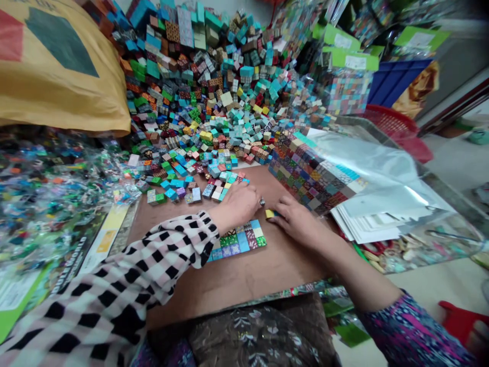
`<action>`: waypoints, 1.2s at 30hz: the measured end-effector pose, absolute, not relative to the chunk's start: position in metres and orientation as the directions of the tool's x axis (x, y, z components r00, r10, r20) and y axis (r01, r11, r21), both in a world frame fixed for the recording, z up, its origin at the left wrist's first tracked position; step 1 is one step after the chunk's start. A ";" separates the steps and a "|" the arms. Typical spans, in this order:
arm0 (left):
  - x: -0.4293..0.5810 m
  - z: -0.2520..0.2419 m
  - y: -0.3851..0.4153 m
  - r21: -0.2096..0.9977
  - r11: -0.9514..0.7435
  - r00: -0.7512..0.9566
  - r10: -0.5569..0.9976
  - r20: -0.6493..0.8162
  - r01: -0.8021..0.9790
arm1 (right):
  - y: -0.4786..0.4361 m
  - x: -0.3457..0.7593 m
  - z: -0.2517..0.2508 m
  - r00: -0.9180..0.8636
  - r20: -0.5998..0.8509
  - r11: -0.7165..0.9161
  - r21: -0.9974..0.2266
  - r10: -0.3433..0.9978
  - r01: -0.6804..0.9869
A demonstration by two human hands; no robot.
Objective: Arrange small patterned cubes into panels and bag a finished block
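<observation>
My left hand (pixel 239 203), in a checked sleeve, is closed above the brown board (pixel 237 280), with a small dark-and-light patterned block (pixel 262 202) at its fingertips. Facing it from the right, my right hand (pixel 296 219) pinches a yellow block (pixel 269 214) close to the board. Below my left hand lies a flat rectangle of small patterned blocks (pixel 244 241), set edge to edge in rows; my left hand and sleeve cover part of it. Loose coloured blocks (pixel 196 193) lie on the board just beyond my left hand.
A large heap of coloured blocks (pixel 229 102) rises at the back. A yellow bag (pixel 64 71) and clear packets (pixel 57 188) are on the left. To the right are a wrapped sheet of blocks (pixel 305 173), white cards in clear plastic (pixel 359 219) and a red basket (pixel 393 122).
</observation>
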State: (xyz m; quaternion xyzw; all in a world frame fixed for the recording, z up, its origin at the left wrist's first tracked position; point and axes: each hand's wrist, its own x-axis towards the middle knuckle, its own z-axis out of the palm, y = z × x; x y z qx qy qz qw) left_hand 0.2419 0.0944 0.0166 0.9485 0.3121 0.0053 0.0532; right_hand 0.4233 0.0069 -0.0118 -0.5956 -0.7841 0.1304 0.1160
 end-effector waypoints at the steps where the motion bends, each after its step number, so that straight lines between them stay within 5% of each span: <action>1: 0.244 0.015 0.097 0.132 -0.798 0.807 0.588 -0.043 0.588 | 0.006 0.423 -0.012 -0.265 0.028 0.257 -0.358 0.964 0.898; 8: 0.250 0.000 0.104 0.527 -0.716 0.827 0.561 0.044 0.458 | 0.009 0.424 -0.017 -0.304 0.100 0.311 -0.504 0.947 0.805; 12: 0.247 0.002 0.102 0.583 -0.668 0.815 0.579 0.017 0.462 | 0.012 0.421 -0.016 -0.280 0.159 0.322 -0.485 0.947 0.813; 19: 0.241 0.006 0.094 0.559 -0.643 0.800 0.596 -0.065 0.524 | 0.017 0.415 -0.008 -0.312 0.126 0.332 -0.493 0.942 0.804; 23: 0.226 0.012 0.085 0.604 -0.642 0.799 0.601 0.013 0.472 | 0.013 0.416 -0.005 -0.290 0.046 0.282 -0.416 0.956 0.865; 32: 0.146 0.040 0.044 0.406 -0.755 0.800 0.594 0.090 0.515 | -0.025 0.436 0.001 -0.295 -0.119 0.220 -0.423 0.948 0.879; 36: 0.100 0.028 0.024 0.336 -0.676 0.704 0.709 0.052 0.656 | -0.032 0.431 0.005 -0.342 -0.060 0.283 -0.440 0.938 0.852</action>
